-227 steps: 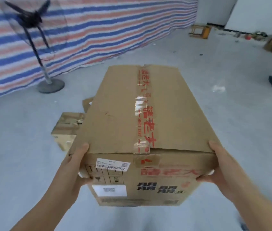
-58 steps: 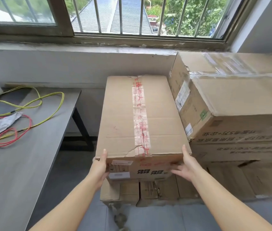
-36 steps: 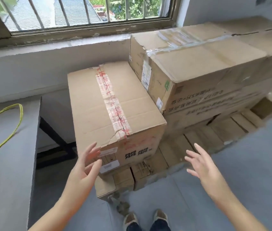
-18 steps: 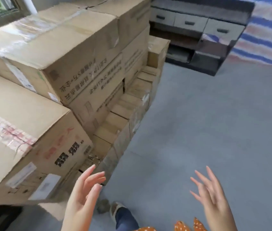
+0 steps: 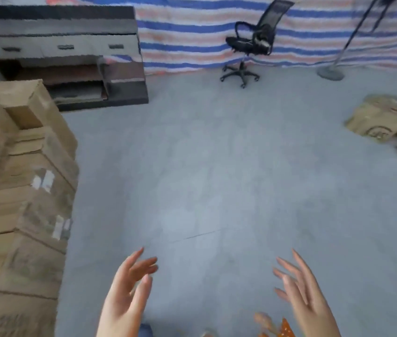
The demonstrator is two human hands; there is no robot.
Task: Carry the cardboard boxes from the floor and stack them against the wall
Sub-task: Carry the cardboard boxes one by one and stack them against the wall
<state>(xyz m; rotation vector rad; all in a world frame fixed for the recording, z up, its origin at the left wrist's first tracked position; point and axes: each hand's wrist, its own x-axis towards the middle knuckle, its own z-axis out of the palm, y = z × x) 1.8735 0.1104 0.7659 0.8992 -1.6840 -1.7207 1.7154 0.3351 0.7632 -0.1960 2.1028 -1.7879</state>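
Both the left hand (image 5: pixel 125 296) and right hand (image 5: pixel 305 294) hang spread, each grip empty. Stacked boxes (image 5: pixel 20 190) line the left edge; another box (image 5: pixel 377 119) lies far right. Bare floor (image 5: pixel 216 171) stretches between, toward a chair (image 5: pixel 251 42).

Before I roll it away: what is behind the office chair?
Behind the office chair hangs a blue, red and white striped tarp. Whatever lies behind that is covered.

Stacked boxes (image 5: pixel 22 190) stand left, a cabinet (image 5: pixel 66 57) behind them; a chair (image 5: pixel 248 45) far ahead; loose boxes (image 5: pixel 379 120) lie right.
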